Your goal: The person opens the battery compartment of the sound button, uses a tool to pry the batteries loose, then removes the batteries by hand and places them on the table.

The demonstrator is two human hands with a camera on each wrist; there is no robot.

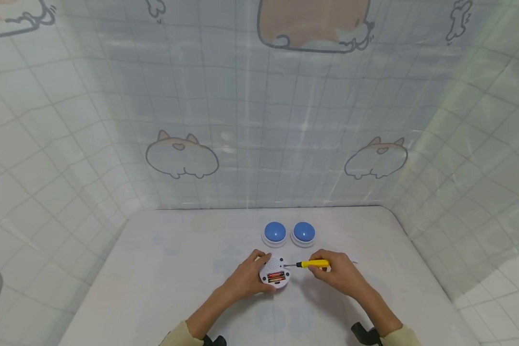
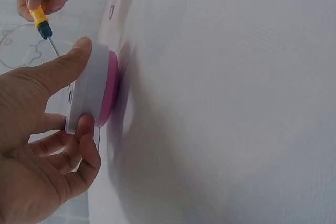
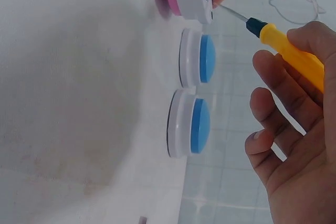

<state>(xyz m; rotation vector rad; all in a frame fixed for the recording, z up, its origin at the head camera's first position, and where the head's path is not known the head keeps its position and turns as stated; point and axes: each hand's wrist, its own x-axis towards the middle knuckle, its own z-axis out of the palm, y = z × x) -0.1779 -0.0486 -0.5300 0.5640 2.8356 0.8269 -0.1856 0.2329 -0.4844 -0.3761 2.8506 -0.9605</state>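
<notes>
My left hand (image 1: 245, 278) grips a round white push button (image 1: 274, 265) by its sides, turned with its underside up. Its pink cap (image 2: 109, 88) faces down at the table in the left wrist view. On the underside, batteries (image 1: 276, 277) show in an uncovered compartment beside a patch of small holes. My right hand (image 1: 342, 275) holds a screwdriver (image 1: 319, 263) by its yellow handle between thumb and fingers. The shaft lies nearly level in the head view, its tip at the underside near the right edge. Whether the tip sits in a screw is too small to tell.
Two push buttons with blue caps, a left one (image 1: 275, 232) and a right one (image 1: 304, 232), stand upright just behind the held one. A small pale object (image 1: 354, 262) shows partly behind my right hand. Patterned, grid-lined sheeting (image 1: 259, 120) rises behind the white table (image 1: 177, 288).
</notes>
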